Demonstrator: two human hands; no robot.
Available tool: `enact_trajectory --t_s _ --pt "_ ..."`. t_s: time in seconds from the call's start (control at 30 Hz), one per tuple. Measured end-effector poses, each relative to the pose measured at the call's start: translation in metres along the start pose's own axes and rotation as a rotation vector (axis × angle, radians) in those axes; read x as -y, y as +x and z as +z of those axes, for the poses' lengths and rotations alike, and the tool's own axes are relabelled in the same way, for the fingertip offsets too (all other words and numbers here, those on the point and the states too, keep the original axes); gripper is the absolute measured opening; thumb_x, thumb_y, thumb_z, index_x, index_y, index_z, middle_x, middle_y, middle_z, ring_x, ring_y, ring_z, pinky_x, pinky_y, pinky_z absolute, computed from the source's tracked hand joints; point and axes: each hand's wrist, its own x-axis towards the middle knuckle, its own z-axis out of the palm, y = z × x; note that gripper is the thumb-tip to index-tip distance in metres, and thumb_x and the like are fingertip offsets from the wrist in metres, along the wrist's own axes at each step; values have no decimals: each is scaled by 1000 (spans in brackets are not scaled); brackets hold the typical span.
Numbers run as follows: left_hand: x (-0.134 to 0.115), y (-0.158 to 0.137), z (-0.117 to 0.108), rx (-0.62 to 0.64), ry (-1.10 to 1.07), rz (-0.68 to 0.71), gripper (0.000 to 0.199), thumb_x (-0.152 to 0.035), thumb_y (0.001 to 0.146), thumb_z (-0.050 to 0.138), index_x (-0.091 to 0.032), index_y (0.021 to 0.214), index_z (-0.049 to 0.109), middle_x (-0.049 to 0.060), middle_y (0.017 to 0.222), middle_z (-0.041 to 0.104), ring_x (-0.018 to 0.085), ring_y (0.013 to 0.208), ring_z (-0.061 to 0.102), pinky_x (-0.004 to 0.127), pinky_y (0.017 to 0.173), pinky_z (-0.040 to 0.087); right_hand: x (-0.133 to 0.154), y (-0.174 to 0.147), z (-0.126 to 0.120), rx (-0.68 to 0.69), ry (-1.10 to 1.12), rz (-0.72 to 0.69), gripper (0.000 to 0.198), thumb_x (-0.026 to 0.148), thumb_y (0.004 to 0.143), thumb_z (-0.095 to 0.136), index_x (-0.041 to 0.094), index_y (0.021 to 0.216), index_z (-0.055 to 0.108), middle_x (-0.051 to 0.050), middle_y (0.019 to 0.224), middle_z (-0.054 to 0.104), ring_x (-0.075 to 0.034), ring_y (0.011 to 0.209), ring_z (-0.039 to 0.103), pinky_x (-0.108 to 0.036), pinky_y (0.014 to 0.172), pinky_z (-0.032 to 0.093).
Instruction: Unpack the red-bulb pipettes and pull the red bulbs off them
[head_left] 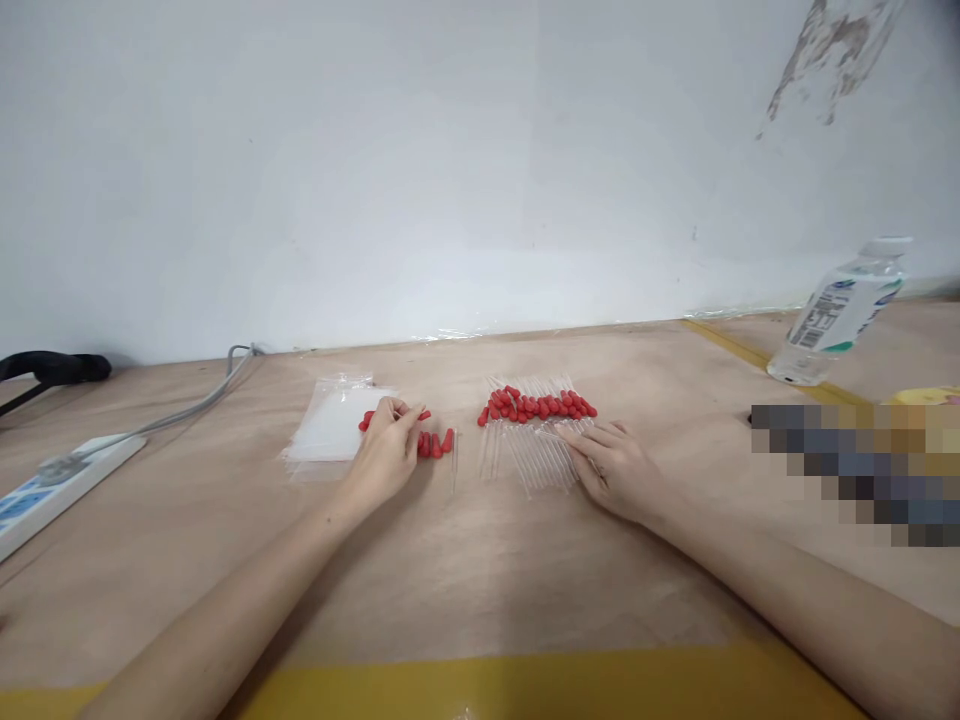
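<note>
My left hand (388, 440) is closed in a pinch, with a red rubber bulb (425, 414) showing at its fingertips. Whether a glass tube is attached to that bulb is hidden. Several more red bulbs (436, 446) lie just under and beside this hand, and a thin glass dropper tube (454, 465) lies to their right. My right hand (611, 465) rests with its fingers stretched out over the right side of a row of clear glass tubes (529, 460). A pile of red bulbs (544, 405) lies across the upper part of these tubes.
Clear plastic bags (322, 430) lie stacked behind my left hand. Leftward are a white power strip (71, 485), its grey cable (187, 403) and a black object (56, 367). A clear bottle (840, 315) stands at the right, near a pixelated area. A white wall (450, 180) bounds the table.
</note>
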Motion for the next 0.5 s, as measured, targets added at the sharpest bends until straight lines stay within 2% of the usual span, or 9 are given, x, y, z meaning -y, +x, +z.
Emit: enact_trajectory --t_s 0.17,0.3,0.37,0.5 --pt "-3 16 4 154 101 -40 28 -21 81 42 -20 109 48 6 86 54 19 72 55 33 64 45 -1 1 5 -62 -31 75 17 15 81 46 17 85 62 -2 72 66 -14 70 58 -29 72 34" --pt "-6 18 5 248 147 -20 21 -33 80 47 -17 93 53 6 79 59 22 80 55 32 67 42 -5 1 11 -99 -147 29 16 13 78 49 18 81 63 0 67 66 -14 69 56 -30 74 31" --pt "-5 18 5 257 157 7 24 -38 79 49 -17 89 54 5 78 60 22 82 55 32 70 41 -5 1 13 -88 -193 14 16 13 77 49 18 80 64 0 66 65 -14 69 55 -30 74 30" --pt "-6 23 5 188 170 11 30 -47 78 49 -18 81 58 6 77 60 23 82 54 33 72 40 -2 2 15 -58 -240 11 15 16 77 50 19 77 65 -1 63 63 -15 71 53 -31 73 29"
